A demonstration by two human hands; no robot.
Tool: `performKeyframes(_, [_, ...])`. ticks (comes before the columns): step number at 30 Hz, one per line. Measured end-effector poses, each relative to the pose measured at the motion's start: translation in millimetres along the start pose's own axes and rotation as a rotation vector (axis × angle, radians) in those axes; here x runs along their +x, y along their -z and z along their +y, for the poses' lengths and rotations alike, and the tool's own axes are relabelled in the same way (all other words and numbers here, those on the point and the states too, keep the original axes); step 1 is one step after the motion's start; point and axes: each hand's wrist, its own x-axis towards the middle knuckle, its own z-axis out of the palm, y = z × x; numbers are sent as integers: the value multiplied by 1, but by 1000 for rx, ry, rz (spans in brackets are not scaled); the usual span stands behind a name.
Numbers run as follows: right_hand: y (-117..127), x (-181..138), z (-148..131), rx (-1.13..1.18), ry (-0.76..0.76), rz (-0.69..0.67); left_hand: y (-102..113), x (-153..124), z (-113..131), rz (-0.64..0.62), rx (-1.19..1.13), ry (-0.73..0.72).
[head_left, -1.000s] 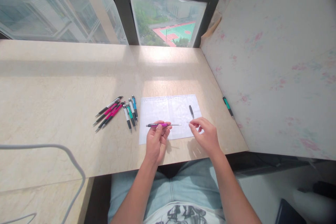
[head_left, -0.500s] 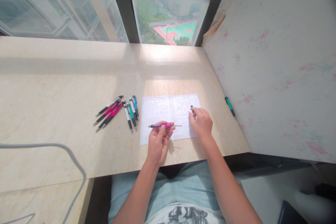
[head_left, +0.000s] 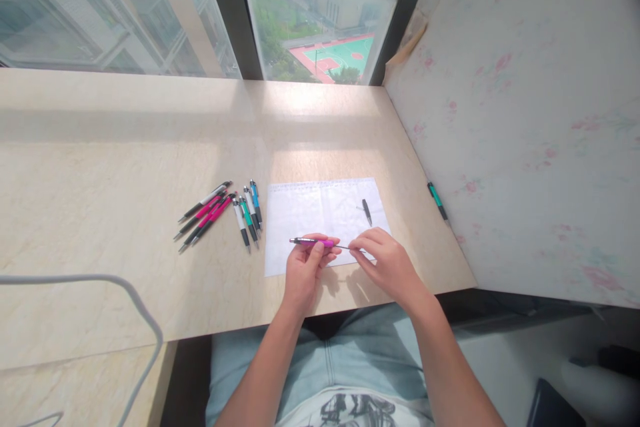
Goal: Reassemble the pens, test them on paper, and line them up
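Your left hand (head_left: 303,270) pinches the pink pen barrel (head_left: 317,242) just above the paper (head_left: 310,210), right hand (head_left: 393,263) pinching its refill (head_left: 345,247): light, slick, refill probably flexes, so hold by the barrel.

The left hand (head_left: 305,267) pinches a magenta pen barrel (head_left: 314,241) and holds it level just above the near edge of a white sheet of paper (head_left: 310,210). A thin refill (head_left: 344,247) juts from the barrel's right end. The right hand (head_left: 393,265) closes thumb and forefinger on the refill's free tip. A black pen tip piece (head_left: 367,211) lies on the sheet, beyond the right hand. Left of the sheet, a cluster of pens (head_left: 220,212) lies fanned on the beige desk (head_left: 125,167). A teal pen (head_left: 436,201) rests at the desk's right edge, against the floral wall (head_left: 525,113).
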Motion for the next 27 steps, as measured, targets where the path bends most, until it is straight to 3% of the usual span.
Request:
performKeyframes(4, [3,-12,10,-82,-99,-62,3,2,2,144,-69,-107])
performKeyframes(7, [-6,-19,17,-133,-216,-11,5,3,2,220,-131,-140])
performKeyframes(14, [-31,4,14,-328,-451,213,6,4,1,171,-137,-78])
performKeyframes(23, [-45,35,17,-435,-483,271,5,2,3,145,-139,-44])
performKeyframes(27, [-40,30,15,-296,-521,316,2,1,5,141,-122,-43])
